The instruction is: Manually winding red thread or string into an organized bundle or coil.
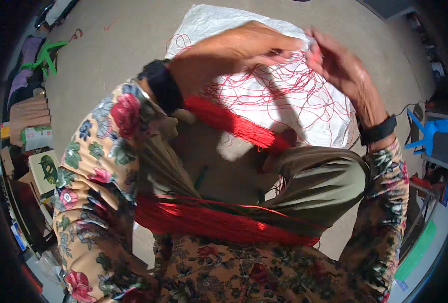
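Close together over the far part of the white woven sheet are both of my hands, blurred by motion. My left hand reaches across to the right, its fingers closed on thin red cord. My right hand meets it with curled fingers, and a bit of red shows between them. Loose, tangled red cord spreads over the sheet below. A thick skein of red cord runs along the far side of my bent knees, and another thick band of it crosses my lap.
Grey concrete floor surrounds the sheet. On the left stand a green plastic frame, cardboard and a box with a dark bird-like picture. A blue plastic stool is at the right, with a green strip nearer me.
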### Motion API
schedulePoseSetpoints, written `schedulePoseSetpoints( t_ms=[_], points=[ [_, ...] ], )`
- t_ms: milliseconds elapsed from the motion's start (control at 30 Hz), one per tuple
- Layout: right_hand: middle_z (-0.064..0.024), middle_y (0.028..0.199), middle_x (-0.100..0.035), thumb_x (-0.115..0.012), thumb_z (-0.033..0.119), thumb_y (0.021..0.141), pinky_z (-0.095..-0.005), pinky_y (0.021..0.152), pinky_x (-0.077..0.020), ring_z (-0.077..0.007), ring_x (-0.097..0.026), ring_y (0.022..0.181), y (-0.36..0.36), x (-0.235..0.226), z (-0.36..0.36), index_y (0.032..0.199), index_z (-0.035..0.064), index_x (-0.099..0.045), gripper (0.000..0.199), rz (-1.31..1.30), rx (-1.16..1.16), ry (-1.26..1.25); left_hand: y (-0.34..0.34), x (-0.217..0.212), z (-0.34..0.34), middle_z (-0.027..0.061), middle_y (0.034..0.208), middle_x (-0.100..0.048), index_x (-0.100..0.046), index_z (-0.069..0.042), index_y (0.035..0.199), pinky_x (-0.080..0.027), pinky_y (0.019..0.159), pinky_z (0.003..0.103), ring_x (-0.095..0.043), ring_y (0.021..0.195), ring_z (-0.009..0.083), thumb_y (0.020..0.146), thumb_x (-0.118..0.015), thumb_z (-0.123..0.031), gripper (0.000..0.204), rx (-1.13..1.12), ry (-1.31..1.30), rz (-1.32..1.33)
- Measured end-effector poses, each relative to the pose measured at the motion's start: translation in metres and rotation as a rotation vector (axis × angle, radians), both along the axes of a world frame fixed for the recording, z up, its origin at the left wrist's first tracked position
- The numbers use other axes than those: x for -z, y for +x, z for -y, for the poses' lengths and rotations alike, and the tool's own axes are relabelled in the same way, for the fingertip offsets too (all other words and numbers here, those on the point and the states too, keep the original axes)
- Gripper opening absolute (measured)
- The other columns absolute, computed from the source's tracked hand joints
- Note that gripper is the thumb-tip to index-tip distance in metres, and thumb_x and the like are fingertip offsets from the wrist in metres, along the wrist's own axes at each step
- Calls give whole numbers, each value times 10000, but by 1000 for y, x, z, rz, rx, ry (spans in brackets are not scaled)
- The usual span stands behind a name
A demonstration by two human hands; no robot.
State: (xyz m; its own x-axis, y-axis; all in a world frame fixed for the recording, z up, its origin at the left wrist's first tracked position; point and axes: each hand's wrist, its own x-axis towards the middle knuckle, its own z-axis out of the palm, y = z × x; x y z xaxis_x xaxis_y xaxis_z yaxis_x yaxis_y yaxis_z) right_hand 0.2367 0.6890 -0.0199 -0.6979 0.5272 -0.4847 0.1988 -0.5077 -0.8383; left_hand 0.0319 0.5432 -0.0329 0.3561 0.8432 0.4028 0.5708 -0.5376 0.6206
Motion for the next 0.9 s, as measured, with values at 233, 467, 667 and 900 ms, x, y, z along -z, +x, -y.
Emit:
schedulePoseSetpoints(
  t_ms=[233, 467, 667, 900],
  points=[
    [48, 746, -455, -573, 191, 970, -202, 600, -404, -64, -454, 664, -5, -25, -81, 1349, 57, -501, 409, -329, -178, 87, -60, 2, 42, 19, 771, -554, -657, -20, 1129, -444, 613, 299, -513, 679, 133, 966, -599, -241, 280, -131, -558, 600],
    [13, 734, -478, -544, 16, 927, -238, 601, -420, -112, -441, 641, 203, 17, -274, 1280, 19, -522, 353, -89, 424, 259, -201, -16, 235, -38, 700, -525, -720, -79, 968, -345, 556, 257, -399, 604, 73, 904, -655, -403, 337, -991, -710, 142],
    [-11, 801, -566, -554, 40, 925, -238, 669, -491, -132, -546, 680, 205, 88, -327, 1168, 33, -594, 247, -141, 422, 220, -217, 15, 402, -26, 521, -458, -698, -35, 882, -328, 447, 278, -381, 443, 74, 945, -619, -345, 326, -1272, -771, -45],
    [-75, 1122, -651, -589, 391, 948, -335, 894, -465, -181, -587, 1040, -14, 20, -80, 1241, 46, -617, 453, 308, -216, 773, -140, -76, 409, -41, 469, -394, -621, -1, 1004, -274, 345, 218, -343, 329, 60, 986, -568, -280, 284, -1188, -708, 963]
  ],
)
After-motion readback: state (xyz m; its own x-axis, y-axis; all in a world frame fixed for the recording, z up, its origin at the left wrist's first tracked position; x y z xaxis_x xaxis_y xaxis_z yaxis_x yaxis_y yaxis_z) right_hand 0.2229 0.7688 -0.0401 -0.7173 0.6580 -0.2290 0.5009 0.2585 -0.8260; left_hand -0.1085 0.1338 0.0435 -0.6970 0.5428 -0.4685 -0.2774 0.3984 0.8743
